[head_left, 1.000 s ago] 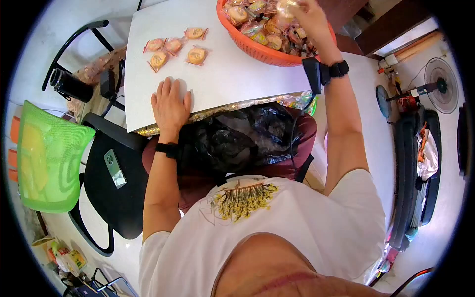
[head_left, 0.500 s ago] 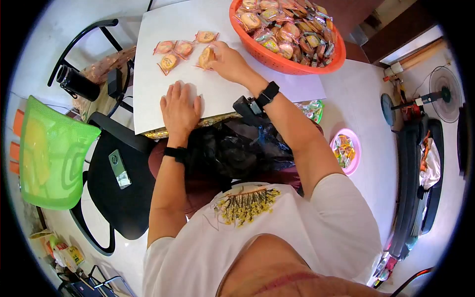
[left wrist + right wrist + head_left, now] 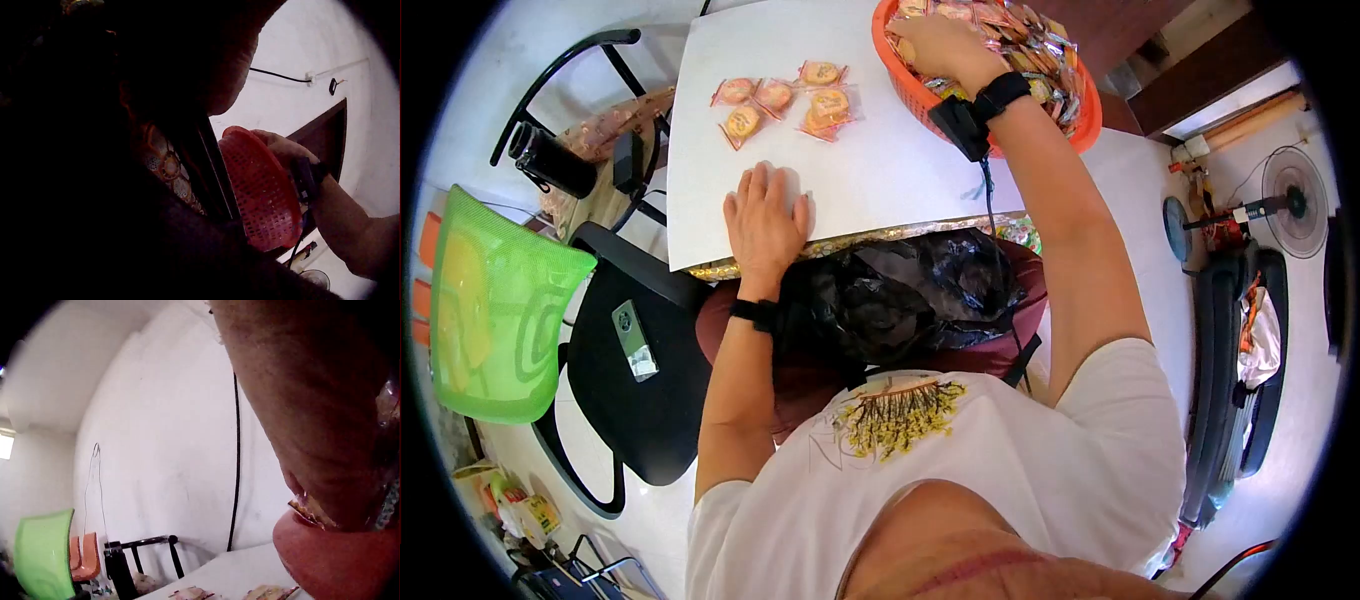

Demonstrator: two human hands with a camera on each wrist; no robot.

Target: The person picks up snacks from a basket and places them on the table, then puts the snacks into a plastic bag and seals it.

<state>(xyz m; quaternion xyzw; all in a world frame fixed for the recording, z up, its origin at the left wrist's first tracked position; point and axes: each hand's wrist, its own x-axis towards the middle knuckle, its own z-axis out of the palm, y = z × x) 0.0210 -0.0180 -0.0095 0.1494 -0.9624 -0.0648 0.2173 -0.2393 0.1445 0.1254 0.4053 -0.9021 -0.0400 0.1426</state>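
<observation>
On the white table [image 3: 700, 190], several clear-wrapped round biscuits lie in a loose group; one [image 3: 830, 102] overlaps another [image 3: 816, 127] at the group's right. My left hand [image 3: 765, 222] rests palm down near the table's front edge, fingers extended, holding nothing. My right hand [image 3: 945, 48] reaches over the left side of the orange basket [image 3: 920, 100], among many wrapped biscuits. In the right wrist view a wrapped piece [image 3: 315, 514] shows under the right hand [image 3: 312, 419], by the rim; its fingertips are hidden, so a grip cannot be confirmed.
A black plastic bag [image 3: 900, 300] covers the lap below the table edge. To the left stand a black chair [image 3: 625, 400] with a phone [image 3: 635, 340] on it, a green mesh backrest [image 3: 505, 310] and a black bottle [image 3: 550, 160]. A fan [image 3: 1290, 195] is at the right.
My right hand went from the basket to the biscuits on the table, then back over the basket's left side. A second wrapped biscuit now overlaps the right-hand one. My left hand stayed resting.
</observation>
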